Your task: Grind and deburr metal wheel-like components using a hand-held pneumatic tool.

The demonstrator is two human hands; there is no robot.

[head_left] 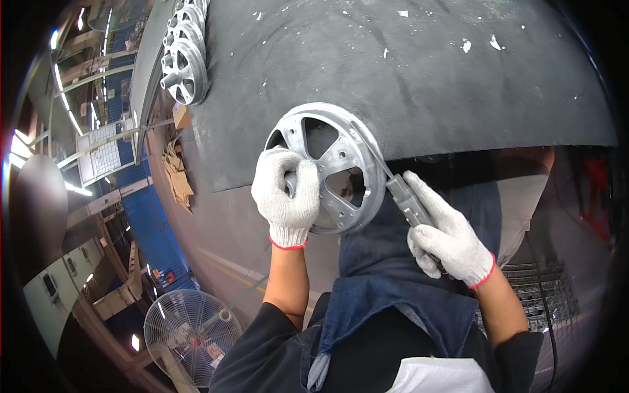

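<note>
Grey cast metal makes up the wheel (339, 156) in the head view, round-rimmed, with broad spokes around smooth-cornered openings. It overhangs the near edge of the tabletop (458, 98), towards the near left corner, its lower part beyond that edge. The left hand (285, 188), in a white knitted glove with a red cuff, is clamped on the wheel by its middle, hiding the hub and some of the left rim. The right hand (447, 234), gloved alike, is closed around a boxy grey tool (407, 200); the palm covers its back end. The tool's thin strip meets the wheel's right rim, its exact contact hard to make out. The tabletop is matt, dark and white-flecked. Along its left edge, similar wheels (185, 69) overlap in a row, cut off at the top.
</note>
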